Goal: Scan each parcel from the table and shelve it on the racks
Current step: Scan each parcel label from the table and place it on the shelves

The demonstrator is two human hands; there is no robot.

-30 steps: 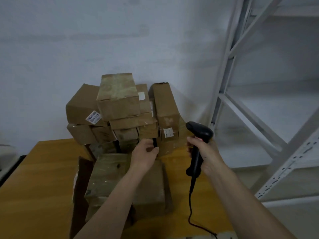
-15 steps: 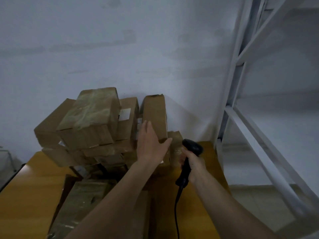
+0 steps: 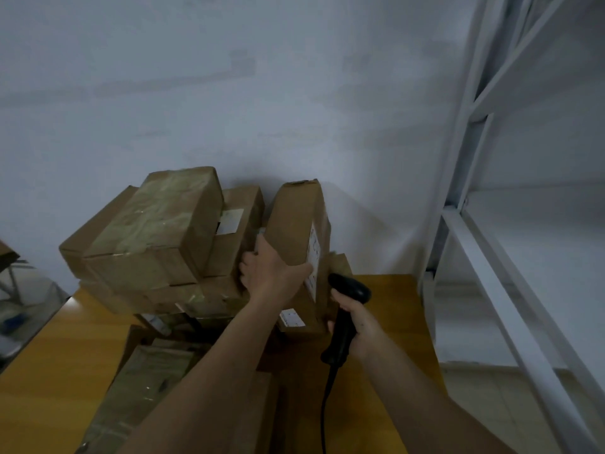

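Pale wall behind, a wooden table point(image 3: 75, 348) carries a heap of cardboard parcels, and white racks point(image 3: 491, 244) stand to the right. At the heap's right end, the left hand point(image 3: 271, 273) wraps around the upright tall parcel point(image 3: 294, 224). The right hand point(image 3: 357, 326) grips a black scanner point(image 3: 347, 306) just beside its white label point(image 3: 315, 260). Judged step: picking 1 parcel for scanning. Next, the label must face the scanner.

surface: wooden table point(image 3: 65, 362) against wall | load: stacked cardboard parcels point(image 3: 157, 231) far-centre, more parcels flat near-centre | right of table: white metal rack point(image 3: 491, 290), shelves bare in view
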